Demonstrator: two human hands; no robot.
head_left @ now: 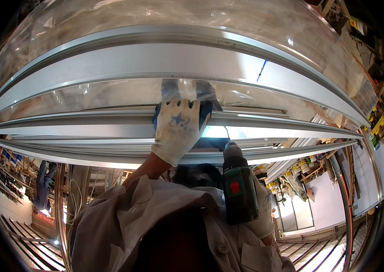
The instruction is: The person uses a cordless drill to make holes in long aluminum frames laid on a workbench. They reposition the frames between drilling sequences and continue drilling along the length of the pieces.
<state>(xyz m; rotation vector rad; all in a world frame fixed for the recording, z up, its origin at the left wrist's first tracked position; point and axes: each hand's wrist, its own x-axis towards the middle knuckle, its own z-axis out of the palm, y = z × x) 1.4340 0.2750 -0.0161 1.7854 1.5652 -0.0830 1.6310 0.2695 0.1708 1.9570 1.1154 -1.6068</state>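
On the left, a dark blue cloth hangs by a tall brown post. A loop of white cord hangs just to the right of the post.

Long bars go all the way from left to right. The wide silver bar is on the far side, and clear plastic is past it. The gray bar is nearer to the person. Some thin bars are on its near side. At the near side there is also a pale shirt, which the person has on.

In the middle, the left hand is on top of the gray bar. It wears a white and blue glove. Its fingers are bent close together and hold the far edge of the bar. Their tips are tucked out of sight.

Just to the right, a thin drill bit points at a shiny part of the gray bar. I cannot tell if it touches. It sticks out of the far end of a dark green drill with a red patch on it. The right hand, in a white glove too, holds the drill from its right side. Most of its fingers are hidden behind the drill, so I cannot tell how each one bends.

More to the right, a blue line marks the wide silver bar. Nearer, there is a bright window, then a white board.
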